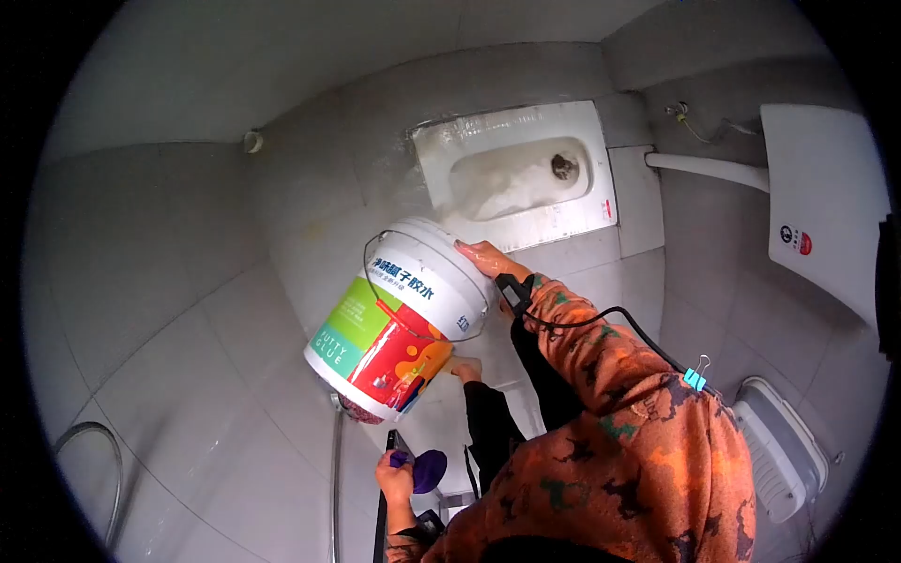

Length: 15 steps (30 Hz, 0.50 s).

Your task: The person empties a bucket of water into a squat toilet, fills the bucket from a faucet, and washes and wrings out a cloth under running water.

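A large white bucket point(413, 319) with a green and red label reading "PUTTY GLUE" is tilted in mid-view, its rim towards the squat toilet point(601, 178). My right hand point(485, 260) is closed on the bucket's rim. The wire handle point(404, 324) hangs loose across the label. The bucket's inside is hidden. Low on the left, my left hand point(395, 477) is closed around a purple cloth-like piece point(429, 472), beside an upright dark bar point(391, 439). Whether it also grips the bar, I cannot tell.
Wet grey tiles surround the white squat toilet. A white cistern point(826, 206) with a pipe point(709, 169) is on the right wall. Nearby are a grey-white plastic fixture point(779, 450), a metal pole point(337, 479) and a shower hose point(113, 460). A bare foot point(462, 366) shows behind the bucket.
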{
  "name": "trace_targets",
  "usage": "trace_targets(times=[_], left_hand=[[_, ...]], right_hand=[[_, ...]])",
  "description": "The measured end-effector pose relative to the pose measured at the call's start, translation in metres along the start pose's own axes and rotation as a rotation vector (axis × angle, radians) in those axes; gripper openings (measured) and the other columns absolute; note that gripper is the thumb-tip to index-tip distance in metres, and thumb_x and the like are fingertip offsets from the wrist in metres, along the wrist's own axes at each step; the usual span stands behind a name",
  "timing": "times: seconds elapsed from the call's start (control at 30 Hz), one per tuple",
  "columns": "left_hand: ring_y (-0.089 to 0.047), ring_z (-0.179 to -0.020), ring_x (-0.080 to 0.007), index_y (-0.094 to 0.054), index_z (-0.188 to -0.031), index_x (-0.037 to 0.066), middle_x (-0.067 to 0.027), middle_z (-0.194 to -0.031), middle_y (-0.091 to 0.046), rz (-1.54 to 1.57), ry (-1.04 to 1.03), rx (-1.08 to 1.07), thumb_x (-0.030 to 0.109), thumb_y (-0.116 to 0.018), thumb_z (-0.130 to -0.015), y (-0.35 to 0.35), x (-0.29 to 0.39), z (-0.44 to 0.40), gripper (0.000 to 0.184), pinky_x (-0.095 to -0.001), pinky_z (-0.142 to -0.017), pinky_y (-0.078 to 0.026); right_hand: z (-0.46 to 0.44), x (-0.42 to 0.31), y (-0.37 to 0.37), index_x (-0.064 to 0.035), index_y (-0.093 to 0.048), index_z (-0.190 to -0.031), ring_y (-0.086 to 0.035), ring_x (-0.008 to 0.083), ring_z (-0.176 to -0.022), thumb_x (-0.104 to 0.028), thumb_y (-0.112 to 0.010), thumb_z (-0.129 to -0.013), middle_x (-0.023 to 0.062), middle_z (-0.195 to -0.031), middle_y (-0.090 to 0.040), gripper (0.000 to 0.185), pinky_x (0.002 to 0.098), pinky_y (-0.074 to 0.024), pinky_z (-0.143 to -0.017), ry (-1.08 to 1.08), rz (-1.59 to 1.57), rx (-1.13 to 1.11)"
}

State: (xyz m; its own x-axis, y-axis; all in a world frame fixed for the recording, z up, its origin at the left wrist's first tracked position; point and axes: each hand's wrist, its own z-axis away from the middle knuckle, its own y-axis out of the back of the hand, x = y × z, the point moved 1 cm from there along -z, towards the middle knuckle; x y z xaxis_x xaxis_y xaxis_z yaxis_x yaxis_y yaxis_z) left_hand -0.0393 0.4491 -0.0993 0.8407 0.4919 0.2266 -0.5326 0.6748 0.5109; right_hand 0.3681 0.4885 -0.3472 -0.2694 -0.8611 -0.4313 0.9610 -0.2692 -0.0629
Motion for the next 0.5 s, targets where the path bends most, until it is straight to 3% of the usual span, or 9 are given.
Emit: trace_targets(times=[0.13,0.27,0.33,0.43,0.5], left_hand=[[-0.056,-0.065,-0.0208,-0.058,-0.074,0.000,-0.0098,-0.068,-0.057,0.091,0.083,-0.016,-0.003,-0.055,-0.054,-0.019,-0.020,-0.004,0.020,-0.0292,-0.065,-0.045],[-0.057,-0.065,-0.0214,-0.058,-0.074,0.000,-0.0096,-0.070,-0.057,0.086,0.093,0.007,-0.002,-0.055,-0.055,-0.029,0.005,0.006,0.020,-0.0294,-0.065,-0.045],[-0.058,-0.067,-0.0245,-0.059,-0.074,0.001,-0.0107,-0.071,-0.059,0.045,0.010,-0.001,0.000,-0.056,-0.055,-0.029,0.013,0.006,0.020,-0.0317,-0.065,-0.045],[-0.058,-0.070,-0.0290,-0.060,-0.075,0.003,-0.0127,-0.073,-0.059,-0.068,-0.084,-0.083,0.003,-0.057,-0.055,-0.030,-0.011,-0.015,0.020,-0.0347,-0.065,-0.046],[-0.057,-0.071,-0.0311,-0.060,-0.077,0.006,-0.0142,-0.075,-0.059,-0.098,-0.076,-0.031,0.005,-0.057,-0.056,-0.039,-0.005,0.002,0.021,-0.0362,-0.065,-0.046]], right_hand=[[0.008,-0.016,0.007,0.0040,-0.061,-0.094,-0.057,0.0204,-0.081,-0.057,-0.048,-0.077,0.0147,-0.084,-0.062,0.064,0.0278,-0.0434,-0.073,-0.003,0.034,-0.016],[0.017,-0.029,0.010,0.0040,-0.061,-0.092,-0.058,0.0211,-0.077,-0.055,-0.049,-0.077,0.0144,-0.082,-0.062,0.063,0.0285,-0.0442,-0.072,-0.064,0.050,-0.062],[0.022,-0.032,0.001,0.0038,-0.062,-0.092,-0.059,0.0219,-0.076,-0.055,-0.050,-0.076,0.0145,-0.081,-0.062,0.062,0.0289,-0.0444,-0.071,-0.082,0.074,-0.085],[0.035,-0.042,-0.026,0.0007,-0.063,-0.089,-0.059,0.0233,-0.073,-0.051,-0.052,-0.076,0.0157,-0.079,-0.062,0.055,0.0300,-0.0450,-0.070,-0.002,0.347,-0.092],[0.045,-0.055,-0.060,-0.0046,-0.065,-0.088,-0.060,0.0247,-0.074,-0.050,-0.055,-0.073,0.0165,-0.079,-0.063,0.049,0.0315,-0.0449,-0.071,0.249,0.593,-0.293]])
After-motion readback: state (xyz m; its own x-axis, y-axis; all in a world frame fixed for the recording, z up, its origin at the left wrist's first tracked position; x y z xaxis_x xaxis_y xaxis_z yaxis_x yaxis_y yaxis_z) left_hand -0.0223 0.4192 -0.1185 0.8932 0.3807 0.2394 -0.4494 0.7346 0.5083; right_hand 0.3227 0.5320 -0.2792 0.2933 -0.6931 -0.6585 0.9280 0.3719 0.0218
